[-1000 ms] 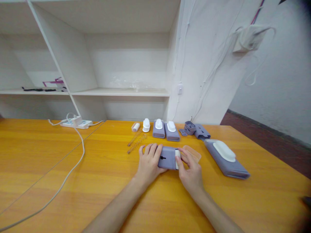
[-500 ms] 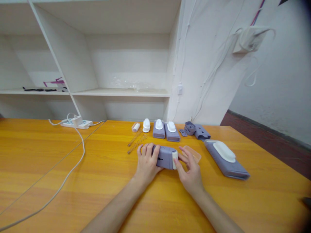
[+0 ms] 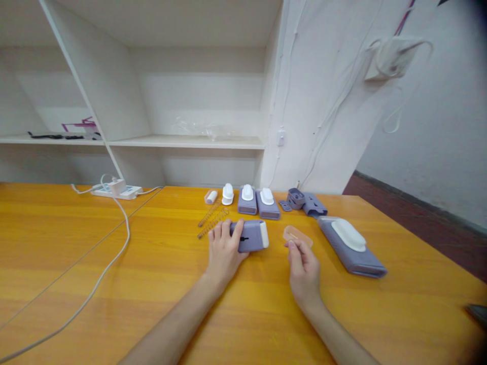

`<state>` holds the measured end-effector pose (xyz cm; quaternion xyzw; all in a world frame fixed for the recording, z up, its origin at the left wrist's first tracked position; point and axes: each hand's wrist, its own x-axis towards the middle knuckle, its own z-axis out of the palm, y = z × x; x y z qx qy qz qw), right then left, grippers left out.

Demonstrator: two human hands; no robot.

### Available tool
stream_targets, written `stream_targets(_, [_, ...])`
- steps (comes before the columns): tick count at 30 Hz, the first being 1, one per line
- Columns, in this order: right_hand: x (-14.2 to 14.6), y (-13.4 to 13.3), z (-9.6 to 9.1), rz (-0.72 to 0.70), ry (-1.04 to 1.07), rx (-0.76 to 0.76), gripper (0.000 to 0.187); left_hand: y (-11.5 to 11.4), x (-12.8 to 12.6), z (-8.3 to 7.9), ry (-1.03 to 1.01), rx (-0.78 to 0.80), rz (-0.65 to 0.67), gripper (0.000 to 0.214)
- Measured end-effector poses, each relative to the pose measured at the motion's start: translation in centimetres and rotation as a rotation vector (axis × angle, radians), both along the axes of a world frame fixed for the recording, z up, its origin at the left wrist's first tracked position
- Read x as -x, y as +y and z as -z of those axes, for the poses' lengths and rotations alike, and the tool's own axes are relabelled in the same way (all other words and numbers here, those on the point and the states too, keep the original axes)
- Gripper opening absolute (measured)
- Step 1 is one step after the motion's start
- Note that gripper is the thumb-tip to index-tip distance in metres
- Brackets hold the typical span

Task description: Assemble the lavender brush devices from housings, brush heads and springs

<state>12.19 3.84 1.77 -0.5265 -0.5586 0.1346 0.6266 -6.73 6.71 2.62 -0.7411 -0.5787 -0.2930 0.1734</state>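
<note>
My left hand [image 3: 225, 248] is wrapped round a purple plastic housing [image 3: 251, 237] with a white end piece [image 3: 264, 234] and a black slot-like mark on its side. The housing is held just above the table, its white end to the right. My right hand [image 3: 304, 268] is closed in a pinch beside a shallow translucent orange tray [image 3: 299, 235]. Thumb and forefinger meet at the tray's near edge; whatever they hold is too small to make out. Two coil springs [image 3: 213, 222] lie beyond my left hand.
Behind stand two purple housings with white tops [image 3: 248, 205], a white part [image 3: 228, 194] and a small orange tray [image 3: 210, 196]. Loose purple parts [image 3: 297, 199] lie farther right. A larger purple-and-white unit [image 3: 352, 246] is at right; a power strip [image 3: 117, 190] and cable cross the left.
My right hand has come away from the housing's white end and closed into a pinch at the orange tray. My left hand has shifted slightly left with the housing.
</note>
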Motion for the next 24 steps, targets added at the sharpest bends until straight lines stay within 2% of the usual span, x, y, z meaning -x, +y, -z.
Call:
stream_targets(3, [0.1,0.5,-0.2,0.063,-0.2,-0.05,0.019,-0.1,0.0,0.0,-0.009,0.006,0.005,0.073])
stream_targets(5, [0.0,0.8,-0.4,0.202,-0.352,-0.068,0.022,-0.1,0.0,0.0,-0.018,0.005,0.004,0.072])
stream_targets(9, [-0.7,1.6,-0.2,0.555,-0.521,0.106,0.056,-0.1,0.0,0.0,-0.03,0.0,0.002,0.071])
stream_targets(11, [-1.0,1.9,0.2,0.617,-0.563,0.247,0.07,0.0,0.1,-0.1,-0.034,-0.003,-0.002,0.071])
stream_targets(14, [-1.5,2.3,1.1,0.574,-0.58,0.456,0.072,0.0,0.0,-0.1,-0.038,-0.01,-0.006,0.072])
stream_targets(16, [-1.9,2.5,1.5,0.509,-0.545,0.488,0.065,-0.1,0.0,-0.2,-0.037,-0.019,-0.002,0.072])
stream_targets(20, [-2.4,2.6,1.6,0.397,-0.403,0.344,0.06,-0.1,0.0,-0.3,-0.039,-0.041,-0.015,0.069])
stream_targets(24, [-1.8,2.2,0.6,0.335,-0.217,0.161,0.063,-0.1,0.0,-0.3,-0.039,-0.055,-0.019,0.07])
